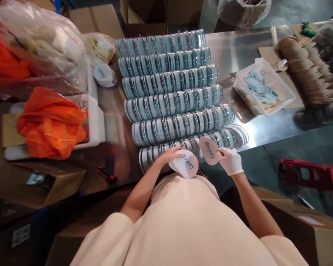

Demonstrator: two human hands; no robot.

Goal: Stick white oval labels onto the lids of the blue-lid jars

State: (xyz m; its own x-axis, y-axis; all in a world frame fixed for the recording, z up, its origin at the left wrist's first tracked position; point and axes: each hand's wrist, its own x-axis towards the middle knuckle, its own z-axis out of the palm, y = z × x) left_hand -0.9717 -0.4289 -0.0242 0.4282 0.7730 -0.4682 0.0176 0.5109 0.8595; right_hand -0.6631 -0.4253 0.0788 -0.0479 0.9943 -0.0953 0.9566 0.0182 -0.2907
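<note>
Nearest the lens, a cream top is seen, and just beyond it two round printed cards are held up. One card (186, 164) is gripped in the bare left hand (170, 154), fingers curled over its upper edge; the other card (209, 150) is pinched in the gloved right hand (229, 159). Both cards are kept just above the closest row of clear round cases (194, 145), with five more rows (169, 85) laid behind on the steel table (238, 51). Cards are best held by the rim, so the print is kept clean. A white basket (266, 90) is set to the right, orange netting (51, 122) to the left
</note>
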